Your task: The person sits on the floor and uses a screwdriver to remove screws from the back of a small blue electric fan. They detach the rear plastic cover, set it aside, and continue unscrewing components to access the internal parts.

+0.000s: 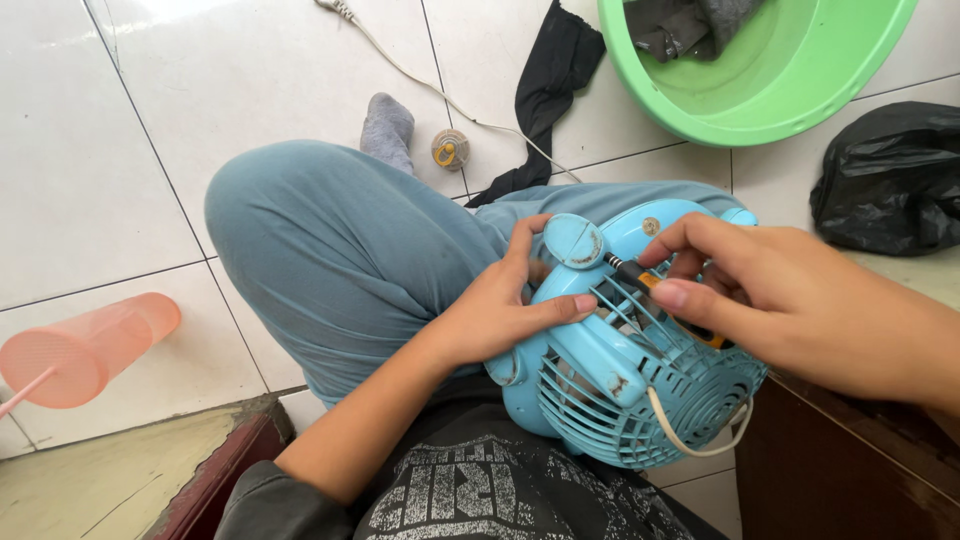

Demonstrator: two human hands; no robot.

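Pink plastic cup [88, 350] lies on its side at the left edge of the frame, on the white tile floor [80, 150]. A bit to the right, a bent knee in blue-grey trousers [330, 250] fills the middle. Above the knee, near the top, sit a grey sock [388, 128] and a small round yellow and grey thing [450, 150], with a thin white cord [420, 80] running past it. A black cloth [545, 90] lies just right of the cord.

In the middle, the left hand [500, 310] is wrapped around the side of a light blue fan motor housing [610, 380], thumb pressed on top, holding it on the lap. The housing sits at the centre right of the frame, with a white wire [690, 440] looping out of its grille.

To the right, the right hand [790, 300] pinches a small screwdriver [640, 278] with a black and orange handle, its tip touching the top of the housing.

At the upper right is a green basin [780, 90] with dark clothes in it, and a black plastic bag [890, 175] lies just right of it
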